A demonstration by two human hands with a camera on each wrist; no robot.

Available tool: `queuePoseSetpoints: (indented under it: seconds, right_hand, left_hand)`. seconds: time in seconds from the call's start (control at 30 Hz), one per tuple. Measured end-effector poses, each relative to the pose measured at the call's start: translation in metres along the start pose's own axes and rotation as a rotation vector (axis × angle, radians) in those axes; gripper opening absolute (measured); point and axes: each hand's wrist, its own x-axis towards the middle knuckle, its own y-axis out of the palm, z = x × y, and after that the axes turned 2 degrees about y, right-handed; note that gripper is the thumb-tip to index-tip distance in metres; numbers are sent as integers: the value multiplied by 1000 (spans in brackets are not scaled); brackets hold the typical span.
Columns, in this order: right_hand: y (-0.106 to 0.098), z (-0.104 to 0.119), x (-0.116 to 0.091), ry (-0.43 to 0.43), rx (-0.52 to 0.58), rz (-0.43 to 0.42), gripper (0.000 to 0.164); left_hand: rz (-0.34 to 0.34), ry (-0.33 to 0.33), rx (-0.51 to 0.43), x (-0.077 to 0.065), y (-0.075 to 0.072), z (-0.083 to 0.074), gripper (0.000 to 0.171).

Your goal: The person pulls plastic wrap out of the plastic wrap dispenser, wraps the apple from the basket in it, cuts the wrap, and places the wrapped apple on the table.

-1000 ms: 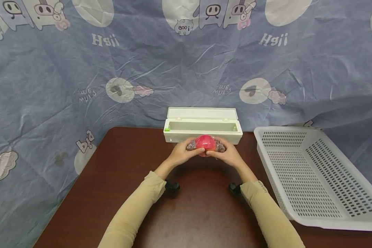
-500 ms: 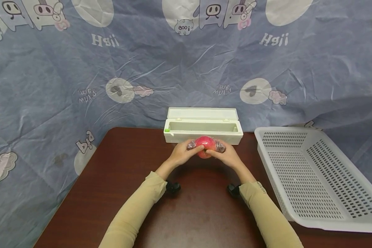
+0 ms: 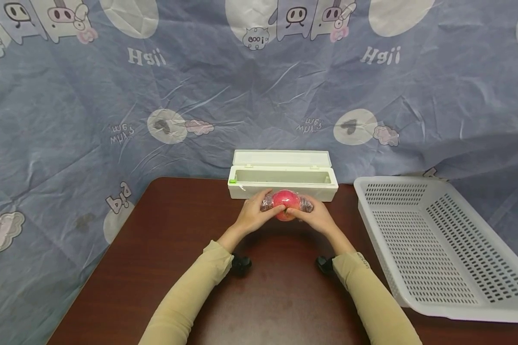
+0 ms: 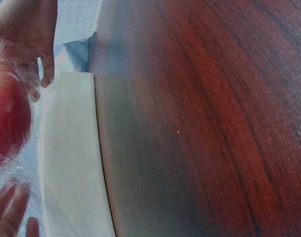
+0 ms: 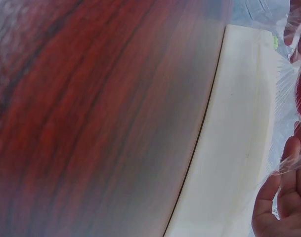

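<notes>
A red apple point(image 3: 285, 196), covered in clear plastic wrap point(image 3: 305, 205), is held up between both hands over the far part of the table. My left hand point(image 3: 252, 215) grips its left side and the gathered wrap there. On the opposite side, my right hand point(image 3: 320, 216) grips the apple and the other bunch of wrap. Both thumbs press its near face, their tips almost meeting. The left wrist view shows the apple point(image 4: 9, 111) cut off by the frame edge, with loose film around it. The far side of the apple is hidden in the head view.
Behind the hands stands a long white box point(image 3: 241, 191), lid point(image 3: 281, 157) raised, with a small green piece at its left end. A white perforated basket point(image 3: 384, 258) sits on the right of the brown table point(image 3: 168, 230). A patterned blue cloth point(image 3: 250, 96) hangs behind.
The apple and both hands have come very slightly nearer the body. The right thumb has shifted a little toward the left thumb. Box and basket stay put.
</notes>
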Motion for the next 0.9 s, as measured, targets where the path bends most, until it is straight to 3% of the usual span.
queuePoseSetpoints:
  seconds: [0.2,0.33,0.6,0.9]
  right_hand:
    - [2,-14,7,23,-14,-32,49]
    - [3,-15,8,10,-28,-50,52]
    - [1,-12,10,28,-64,-81,54]
    - [1,-12,13,0,-71,-102,50]
  left_hand:
    - [-113,119,38,-2,0,4,74]
    - [-148,205,47,-2,0,6,78]
    - [-103,268,8,1,4,5,95]
    - [-68,274,-49,7,9,6,92]
